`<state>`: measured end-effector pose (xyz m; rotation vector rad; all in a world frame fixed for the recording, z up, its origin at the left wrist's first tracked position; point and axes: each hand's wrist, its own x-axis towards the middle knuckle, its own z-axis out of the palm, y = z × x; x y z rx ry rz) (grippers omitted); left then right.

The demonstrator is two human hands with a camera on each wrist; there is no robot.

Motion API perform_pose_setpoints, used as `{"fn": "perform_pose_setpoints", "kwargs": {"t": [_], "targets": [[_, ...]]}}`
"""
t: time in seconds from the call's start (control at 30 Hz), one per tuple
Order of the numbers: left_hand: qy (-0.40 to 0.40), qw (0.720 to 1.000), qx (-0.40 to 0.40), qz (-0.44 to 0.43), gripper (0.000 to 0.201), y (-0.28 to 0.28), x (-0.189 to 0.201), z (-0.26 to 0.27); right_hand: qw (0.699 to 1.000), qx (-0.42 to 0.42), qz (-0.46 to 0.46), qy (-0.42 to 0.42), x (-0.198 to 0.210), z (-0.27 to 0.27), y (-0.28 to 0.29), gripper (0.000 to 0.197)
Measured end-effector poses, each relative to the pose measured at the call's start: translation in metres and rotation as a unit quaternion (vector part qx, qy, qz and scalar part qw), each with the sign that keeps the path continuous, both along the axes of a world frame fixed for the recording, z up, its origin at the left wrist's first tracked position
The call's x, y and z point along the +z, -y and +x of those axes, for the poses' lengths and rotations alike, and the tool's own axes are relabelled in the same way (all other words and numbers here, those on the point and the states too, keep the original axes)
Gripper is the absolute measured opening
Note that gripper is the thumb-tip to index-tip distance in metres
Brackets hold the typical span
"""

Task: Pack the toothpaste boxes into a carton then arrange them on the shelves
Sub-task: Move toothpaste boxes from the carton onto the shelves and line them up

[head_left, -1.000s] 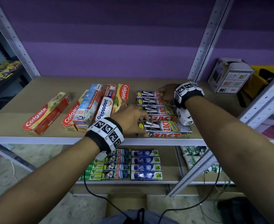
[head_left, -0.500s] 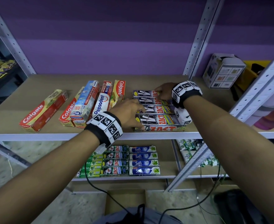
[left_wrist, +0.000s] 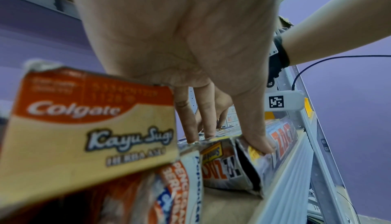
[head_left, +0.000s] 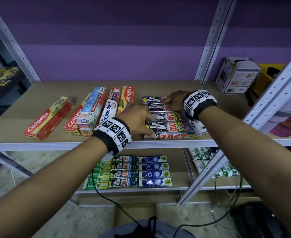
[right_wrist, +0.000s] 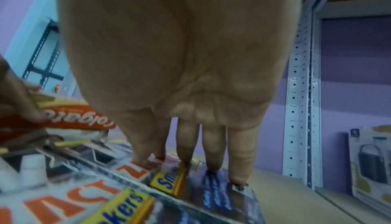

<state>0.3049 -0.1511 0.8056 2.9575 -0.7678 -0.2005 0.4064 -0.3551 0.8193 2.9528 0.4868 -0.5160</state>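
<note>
Several black-and-silver Zact toothpaste boxes (head_left: 168, 127) lie side by side in a row at the front of the upper shelf (head_left: 55, 145). My left hand (head_left: 138, 121) rests on their left ends. Its fingers are straight on the tops, and the thumb presses the front face of the nearest box (left_wrist: 281, 137). My right hand (head_left: 173, 102) is further back, its straight fingertips (right_wrist: 213, 160) pressing down on the far Zact boxes (right_wrist: 169, 182). Neither hand curls round a box. To the left lie Colgate boxes (head_left: 47, 120) and a Pepsodent box (head_left: 109, 110).
A Colgate box (head_left: 127, 98) leans next to the Zact row by my left hand. The lower shelf holds rows of Safi (head_left: 154, 172), green Zact (head_left: 124, 170) and Darlie boxes (head_left: 98, 176). A white product box (head_left: 236, 76) stands at the back right, past the steel upright (head_left: 213, 40).
Both hands keep their places on the Zact row. My head has shifted slightly, and the boxes have not visibly moved.
</note>
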Motion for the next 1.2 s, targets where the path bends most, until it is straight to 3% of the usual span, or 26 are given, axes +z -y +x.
{"fn": "perform_pose_setpoints", "kwargs": {"t": [0.1,0.27,0.4,0.63,0.8,0.93,1.1,1.2], "targets": [[0.008,1.000,-0.002,0.001,0.069,-0.001,0.000,-0.001,1.000,0.023,-0.014,0.005,0.008,-0.012,0.000,0.053],[0.017,1.000,-0.010,0.007,0.070,-0.004,-0.002,-0.002,0.988,0.017,0.035,-0.148,0.020,-0.047,0.016,0.112],[0.021,1.000,-0.013,0.012,0.070,-0.003,-0.001,-0.001,0.986,0.047,0.021,-0.157,0.011,-0.068,0.030,0.126],[0.034,0.999,-0.023,0.031,0.064,-0.001,0.000,0.000,0.994,0.087,0.060,-0.037,-0.011,-0.071,0.041,0.108],[0.036,0.998,-0.027,0.031,0.067,-0.002,0.001,0.000,0.995,0.073,0.054,-0.038,-0.012,-0.068,0.039,0.112],[0.017,0.999,-0.038,-0.010,0.061,-0.011,0.005,0.000,0.993,0.028,0.062,-0.099,-0.004,-0.069,0.036,0.113],[0.027,0.992,-0.008,-0.124,0.038,-0.044,0.012,0.004,0.993,0.020,0.118,-0.012,0.007,-0.069,0.018,0.065],[0.056,0.986,0.016,-0.154,0.029,-0.071,0.021,0.005,0.989,0.030,0.141,0.021,0.015,-0.069,-0.003,0.047]]}}
